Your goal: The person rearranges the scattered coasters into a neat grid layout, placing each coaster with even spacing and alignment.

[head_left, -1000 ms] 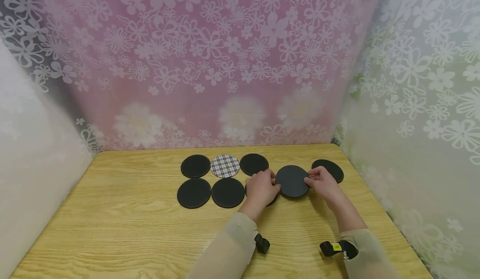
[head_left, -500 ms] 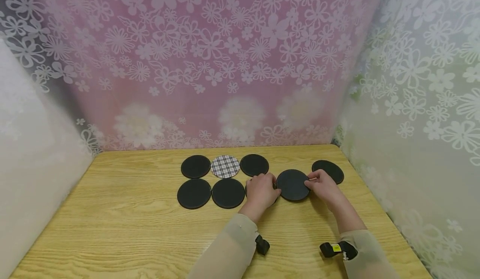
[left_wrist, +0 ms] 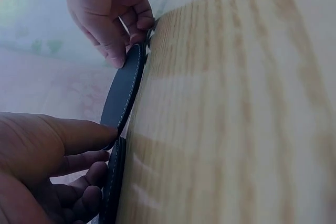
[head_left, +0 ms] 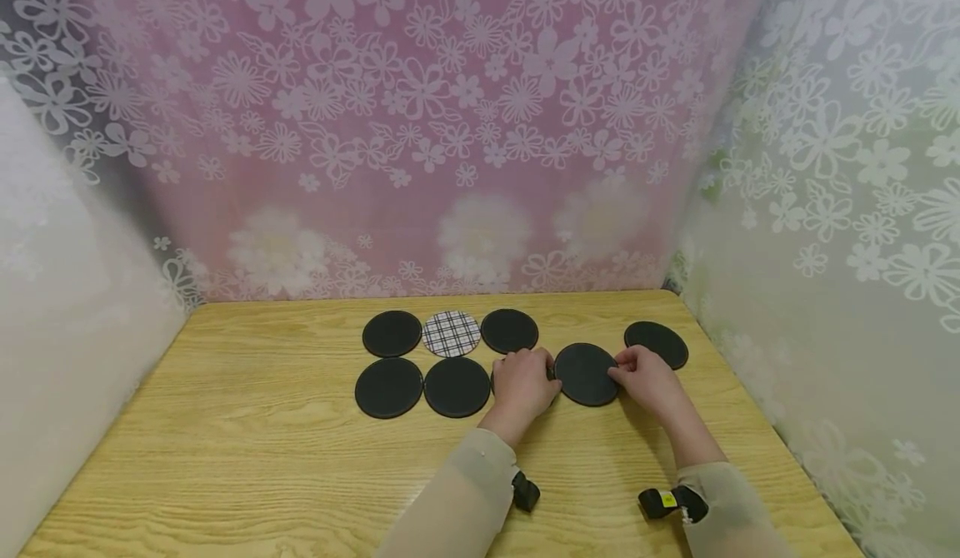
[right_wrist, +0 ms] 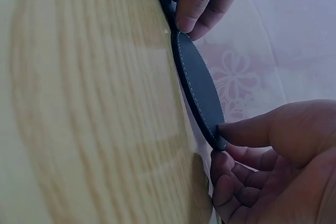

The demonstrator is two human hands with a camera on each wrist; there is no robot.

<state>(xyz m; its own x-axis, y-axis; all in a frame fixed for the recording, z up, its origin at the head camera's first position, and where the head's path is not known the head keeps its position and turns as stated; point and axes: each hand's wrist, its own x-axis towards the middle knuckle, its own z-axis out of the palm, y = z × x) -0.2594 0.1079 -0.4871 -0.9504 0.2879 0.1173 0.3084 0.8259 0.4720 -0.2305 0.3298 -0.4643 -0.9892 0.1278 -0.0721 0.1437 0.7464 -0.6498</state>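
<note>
A round black coaster (head_left: 587, 375) with pale edge stitching spans the space between both hands, close over the table. My right hand (head_left: 651, 377) pinches its right edge, thumb on top and fingers beneath in the right wrist view. At its left edge, my left hand (head_left: 521, 387) pinches with the thumb (left_wrist: 100, 136) and fingertips. Under the left hand lies another black coaster (left_wrist: 111, 192), mostly hidden in the head view. The held coaster's left edge comes right up to that one. Beyond the right hand, a black oval-looking coaster (head_left: 660, 343) lies on the table.
Left of the hands, coasters sit in two rows: black ones (head_left: 388, 387) (head_left: 457, 386) in front, and behind them black (head_left: 392, 333), checked white (head_left: 451, 333) and black (head_left: 510, 330). A floral curtain (head_left: 450, 125) hangs behind the wooden table (head_left: 262, 458).
The held coaster has come down and slightly toward the person, now lying flatter near the table. My right hand has lowered a little with it; the left hand has barely moved.
</note>
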